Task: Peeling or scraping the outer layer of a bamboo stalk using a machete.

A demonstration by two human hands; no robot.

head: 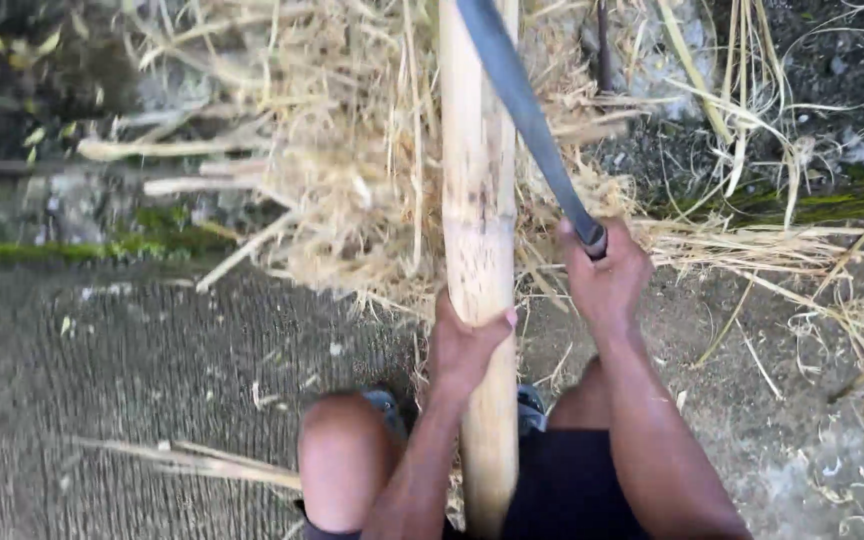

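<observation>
The person sits or crouches over a thick, pale bamboo pole that runs from between the knees straight up and out of the top edge of the view. The left hand is wrapped around the pole about midway along its visible length, thumb laid across the front, holding it steady. The right hand is closed tight on the handle of a long dark blade, which slants up and to the left so that its flat crosses the front of the pole near the top of the view. Whether the edge is biting into the bamboo there or only resting on it cannot be told.

As for how far the work has come: the pole's surface looks bare and light, with a few darker flecks near a joint, which suggests the outer skin has been shaved off along most of what shows. A thick heap of dry shavings lies on the ground behind and to the left of the pole, and more loose strips trail to the right, so a good deal of scraping seems done. The part of the pole below the left hand is partly hidden by the arm and dark shorts.

The ground is rough concrete, with a mossy seam toward the left edge.
</observation>
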